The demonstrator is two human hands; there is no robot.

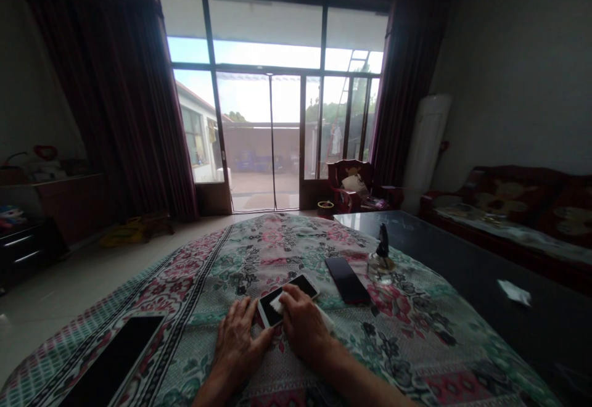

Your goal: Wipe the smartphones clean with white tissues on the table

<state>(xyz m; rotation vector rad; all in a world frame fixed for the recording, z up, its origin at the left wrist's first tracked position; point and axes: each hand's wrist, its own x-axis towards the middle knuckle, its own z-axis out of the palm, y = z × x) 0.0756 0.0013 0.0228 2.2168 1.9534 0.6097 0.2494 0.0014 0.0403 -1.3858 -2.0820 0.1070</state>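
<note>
A white-framed smartphone [303, 283] with a dark screen lies at a slant on the flowered cloth [198, 339]. My right hand [303, 320] is closed on a white wiping cloth [277, 302] and presses it onto the phone's screen. Part of the wiping cloth shows beyond the hand's right side. At the phone's left end rests my left hand [240, 336], its fingers stretched out and its thumb near the lower edge. Right of them lies a black smartphone [348, 280], with a clear spray bottle with a black top [382, 258] standing beyond it.
At the left lies a larger white-edged tablet [115, 361]. A dark glossy table [444, 271] adjoins the cloth on the right, with a crumpled white wrapper [515, 293] on it. Farther back are a wooden chair [337, 179], a sofa [490, 191] and glass doors [287, 142].
</note>
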